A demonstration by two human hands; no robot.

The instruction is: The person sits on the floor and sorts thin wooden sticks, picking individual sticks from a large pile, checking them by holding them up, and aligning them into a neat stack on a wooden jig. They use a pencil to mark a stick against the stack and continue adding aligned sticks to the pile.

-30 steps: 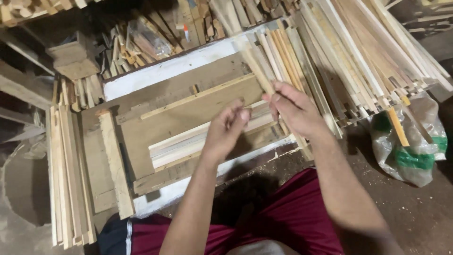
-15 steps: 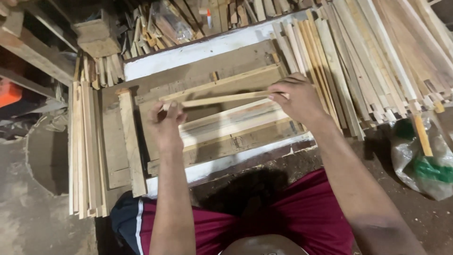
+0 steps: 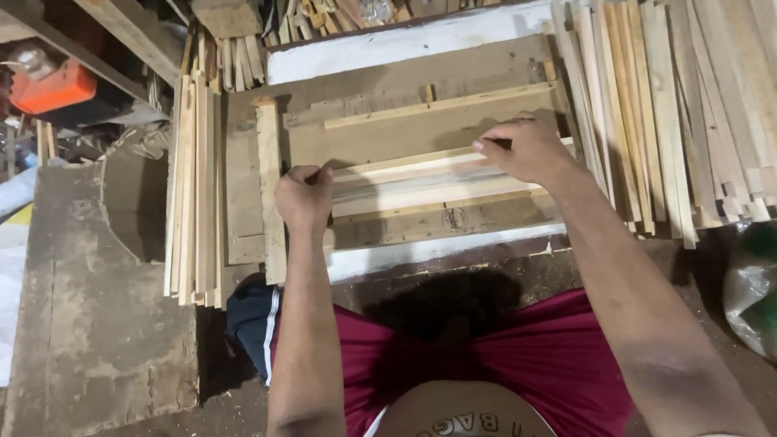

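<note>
A thin pale wooden strip (image 3: 405, 160) lies crosswise over a wooden board jig (image 3: 405, 129) in front of me. My left hand (image 3: 303, 197) grips the strip's left end. The strip's right end is pinched by my right hand (image 3: 522, 150). Just below the strip, more pale slats (image 3: 421, 190) lie side by side on the jig. An upright wooden stop (image 3: 269, 186) borders the jig at the left, close to my left hand.
Bundles of long wooden slats lie on the right (image 3: 664, 105) and on the left (image 3: 194, 186). A white board (image 3: 405, 48) edges the jig at the back. An orange object (image 3: 53, 85) sits at far left; a plastic bag (image 3: 753, 291) at far right.
The strip, held in the air between both hands before, has come down onto the slats on the jig. My view has moved closer and to the left.
</note>
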